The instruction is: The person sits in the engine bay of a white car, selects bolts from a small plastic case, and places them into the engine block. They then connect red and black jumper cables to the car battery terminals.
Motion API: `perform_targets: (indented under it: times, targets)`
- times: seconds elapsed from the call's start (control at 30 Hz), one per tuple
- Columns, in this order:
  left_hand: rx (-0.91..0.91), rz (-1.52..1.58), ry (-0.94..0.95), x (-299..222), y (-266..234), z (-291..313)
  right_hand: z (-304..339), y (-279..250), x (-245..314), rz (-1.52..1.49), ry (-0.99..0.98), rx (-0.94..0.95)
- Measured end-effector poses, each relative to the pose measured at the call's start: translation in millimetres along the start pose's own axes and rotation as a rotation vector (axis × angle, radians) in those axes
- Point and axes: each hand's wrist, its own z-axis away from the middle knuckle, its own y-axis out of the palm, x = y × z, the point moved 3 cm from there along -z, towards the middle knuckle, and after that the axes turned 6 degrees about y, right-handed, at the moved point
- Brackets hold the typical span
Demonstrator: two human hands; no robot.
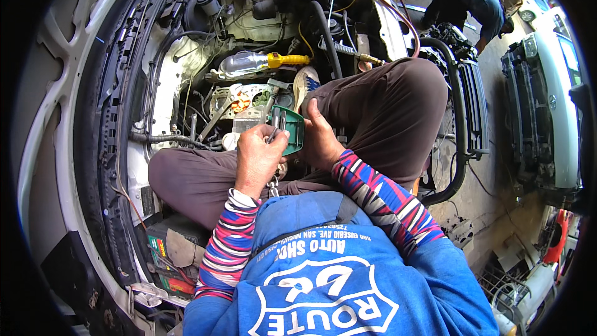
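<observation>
A small green plastic case (294, 129), shaped like a shallow tray, is held in front of my lap. My left hand (257, 154) is closed at its left side, thumb on the edge, with slim dark metal pieces (277, 122) at its fingertips; their exact kind is too small to tell. From the right, my right hand (321, 138) cups the case, its thumb pointing up and its other fingers mostly hidden. Just beyond the hands lies an engine's flat metal surface (219, 101), with an orange-and-white patch (241, 102) on it.
I sit cross-legged inside an engine bay. A caged work lamp with a yellow handle (287, 60) lies ahead. Hoses and wires surround me. A car battery (177, 252) is at lower left. A radiator (472, 109) stands right, where a person (471, 3) bends over near a white vehicle (556, 118).
</observation>
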Motion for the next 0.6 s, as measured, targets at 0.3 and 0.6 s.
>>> perform_targets:
  times: [0.3,0.6]
  targets:
    - [-0.094,-0.465,0.224,-11.7,13.0,1.1,8.4,13.1,4.6,-0.037,-0.016,0.033]
    - [-0.052,-0.550,0.251,-16.2,19.4,1.0,2.4,10.7,1.0,-0.012,-0.050,0.074]
